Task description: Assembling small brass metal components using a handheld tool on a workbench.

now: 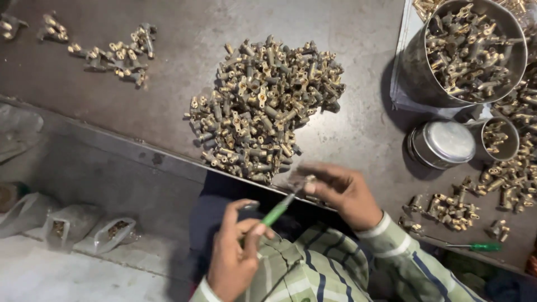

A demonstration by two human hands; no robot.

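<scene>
Nearest the lens we record the left hand [238, 254], fingers curled tight round the green handle of a screwdriver [278, 210], its shaft running up and right toward the right hand [341, 193]. We note the right fingers pinched narrow on a small brass fitting [309, 180], which sits at the driver's tip, just off the near edge of the dark metal table [168, 67]; motion blur hides its exact shape.

Taking the large heap of brass fittings [263, 106] as our landmark: the held fitting lies just below its right flank; a scatter of fittings [117, 53] lies well to its upper left; a big steel pot [467, 53] full of fittings stands to its right, with a shut round tin [442, 144] below that pot; a second green screwdriver [475, 246] rests at lower right.

We judge the fitting small, rigid and dense, with smooth metal that may slip; it wants a firm pinch across its body, clear of the end the tip enters
</scene>
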